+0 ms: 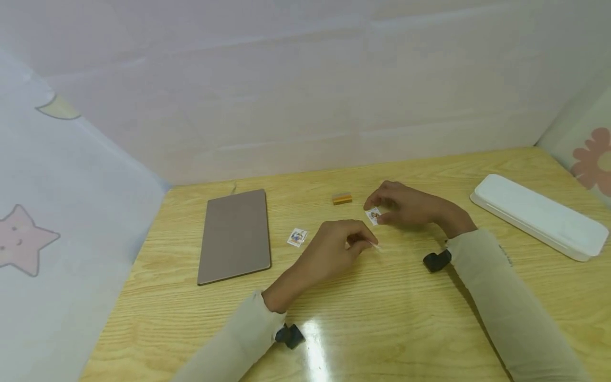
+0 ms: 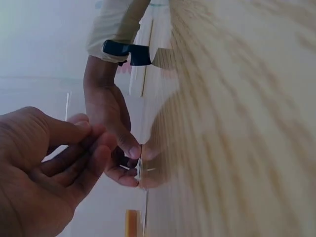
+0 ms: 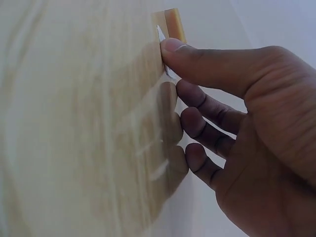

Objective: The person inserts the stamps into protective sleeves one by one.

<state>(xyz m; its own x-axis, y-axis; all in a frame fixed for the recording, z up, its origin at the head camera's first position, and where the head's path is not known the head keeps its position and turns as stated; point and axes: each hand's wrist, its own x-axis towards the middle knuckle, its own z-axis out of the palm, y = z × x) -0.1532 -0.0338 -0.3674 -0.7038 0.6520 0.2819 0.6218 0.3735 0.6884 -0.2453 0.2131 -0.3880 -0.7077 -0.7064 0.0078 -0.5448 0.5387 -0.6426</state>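
My left hand [image 1: 336, 246] is raised over the table and pinches a thin white piece [image 1: 375, 245] between thumb and forefinger. Seen almost edge-on, that piece shows only as a pale line in the left wrist view, so its kind is unclear. Farther right, my right hand [image 1: 406, 204] has thumb and forefinger at the edges of a small stamp-like picture square [image 1: 374, 215] at the tabletop. The other fingertips [image 3: 192, 121] curl down close to the wood. A second picture square [image 1: 297, 237] with a white border lies left of my left hand.
A flat grey-brown slab [image 1: 235, 237] with rounded corners lies at the left. Behind the hands sits a small orange-and-brown block [image 1: 341, 198]. A long white case [image 1: 539, 216] stands at the right. Fabric walls [image 1: 305, 90] border the wooden table [image 1: 382, 323].
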